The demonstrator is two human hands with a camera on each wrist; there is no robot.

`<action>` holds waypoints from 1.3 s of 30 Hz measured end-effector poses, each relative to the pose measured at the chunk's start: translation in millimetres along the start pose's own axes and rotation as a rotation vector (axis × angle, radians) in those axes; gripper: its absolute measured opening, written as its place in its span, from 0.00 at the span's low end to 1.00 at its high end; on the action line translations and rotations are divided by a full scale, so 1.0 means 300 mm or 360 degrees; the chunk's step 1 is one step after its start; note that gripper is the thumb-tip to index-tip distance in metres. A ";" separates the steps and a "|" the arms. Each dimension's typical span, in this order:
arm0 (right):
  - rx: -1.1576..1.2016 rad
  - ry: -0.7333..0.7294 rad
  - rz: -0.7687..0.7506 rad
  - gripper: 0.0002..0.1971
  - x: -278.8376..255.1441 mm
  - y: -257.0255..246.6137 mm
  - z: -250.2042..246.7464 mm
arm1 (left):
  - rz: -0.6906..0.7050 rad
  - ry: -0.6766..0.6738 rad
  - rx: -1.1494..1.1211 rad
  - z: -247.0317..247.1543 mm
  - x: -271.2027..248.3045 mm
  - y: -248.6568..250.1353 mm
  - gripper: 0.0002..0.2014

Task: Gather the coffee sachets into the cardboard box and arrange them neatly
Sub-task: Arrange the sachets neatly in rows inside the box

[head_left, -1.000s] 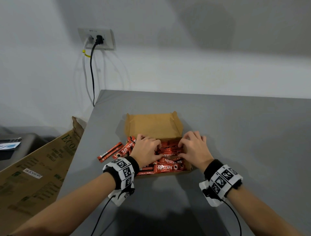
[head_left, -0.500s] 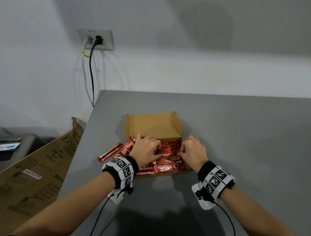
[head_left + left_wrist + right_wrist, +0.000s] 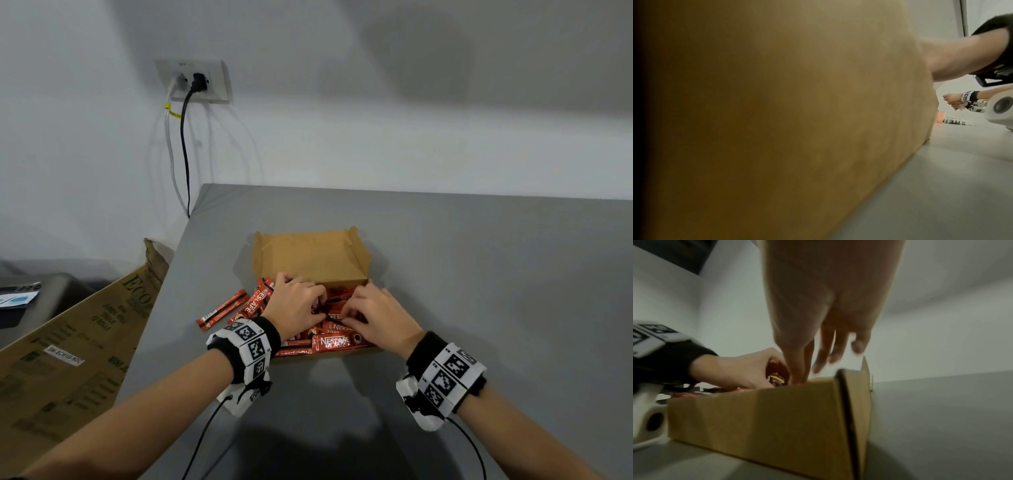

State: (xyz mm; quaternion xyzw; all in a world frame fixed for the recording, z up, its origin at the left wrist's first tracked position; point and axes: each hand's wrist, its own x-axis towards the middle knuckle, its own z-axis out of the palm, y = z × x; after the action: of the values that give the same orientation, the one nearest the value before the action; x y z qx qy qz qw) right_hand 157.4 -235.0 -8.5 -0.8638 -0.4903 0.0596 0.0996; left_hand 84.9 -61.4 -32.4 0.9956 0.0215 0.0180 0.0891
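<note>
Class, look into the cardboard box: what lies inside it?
Inside the cardboard box lie red coffee sachets, piled at its near end, with both hands among them. The far end shows bare cardboard. Sachets beneath the hands are hidden.

One cardboard box point(image 3: 310, 256), many coffee sachets point(image 3: 334, 341), two hands point(image 3: 337, 317).

cardboard box point(image 3: 310, 255): plain brown corrugated board, matt, slightly fibrous, unprinted inside. Coffee sachets point(image 3: 337, 341) in it: glossy red foil-type film, white print. Loose sachets point(image 3: 222, 313) left of box, same film. Table point(image 3: 479, 274) under box: smooth matt grey. Wristbands point(image 3: 250, 346): black knit cloth, white plastic marker tiles.
</note>
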 end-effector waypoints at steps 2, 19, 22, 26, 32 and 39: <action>-0.0093 -0.0272 0.0008 0.15 0.001 -0.010 0.006 | -0.0006 -0.0009 -0.0003 0.000 0.000 -0.001 0.13; 0.0063 -0.0461 0.0145 0.08 0.068 -0.005 -0.009 | -0.0022 -0.0028 0.0004 0.001 0.002 0.000 0.13; 0.0349 -0.0406 0.0164 0.05 0.066 0.021 -0.026 | -0.0014 -0.0014 -0.0007 0.000 0.000 0.002 0.12; 0.1207 0.0074 0.0381 0.08 0.043 0.047 -0.054 | -0.0019 -0.0010 0.0017 -0.004 -0.002 0.004 0.14; 0.1327 0.0178 0.0415 0.19 -0.003 0.052 -0.027 | -0.0020 -0.0003 0.0015 -0.003 -0.004 0.004 0.15; 0.0780 0.0204 0.0270 0.09 -0.018 0.040 0.023 | -0.0010 -0.0020 0.0006 -0.002 -0.004 0.002 0.14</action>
State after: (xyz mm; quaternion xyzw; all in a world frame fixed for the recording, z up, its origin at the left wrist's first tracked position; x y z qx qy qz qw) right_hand 163.3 -245.0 -18.1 -0.8539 -0.3798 0.1298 0.3314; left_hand 83.7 -61.8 -31.8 0.9958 0.0242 0.0115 0.0874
